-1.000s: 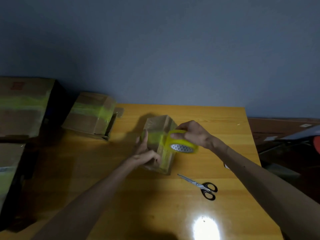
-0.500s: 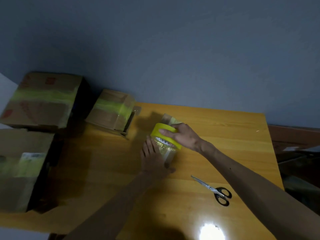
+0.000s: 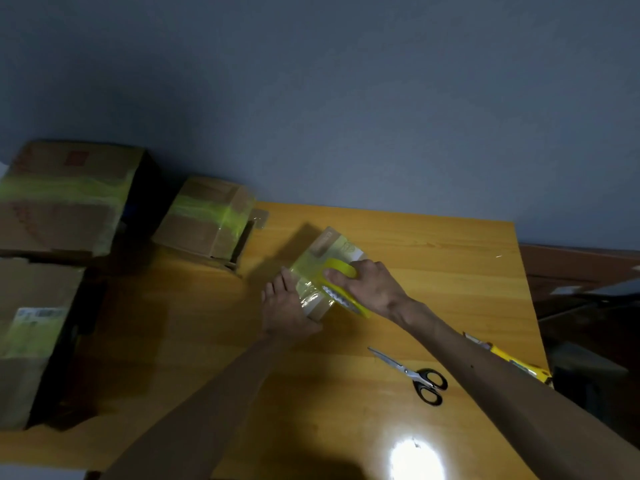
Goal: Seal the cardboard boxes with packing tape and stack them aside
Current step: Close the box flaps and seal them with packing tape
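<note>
A small cardboard box (image 3: 327, 245) lies in the middle of the wooden table (image 3: 433, 258), with yellowish tape across its top. My left hand (image 3: 284, 308) lies flat against the box's near left side, fingers straight. My right hand (image 3: 369, 287) grips a yellow roll of packing tape (image 3: 341, 266) on top of the box's right side. A stretch of shiny tape runs from the roll over the box.
Black-handled scissors (image 3: 415, 375) lie on the table to the right of my arms. A yellow utility knife (image 3: 512, 362) sits at the right edge. Taped boxes stand at the left: one on the table (image 3: 204, 220), two larger ones (image 3: 65, 199) (image 3: 31, 337) beyond it.
The roll has moved over the box's top to its right side, laying tape. My left hand has gone from curled on the box to flat against its side. The camera has turned left.
</note>
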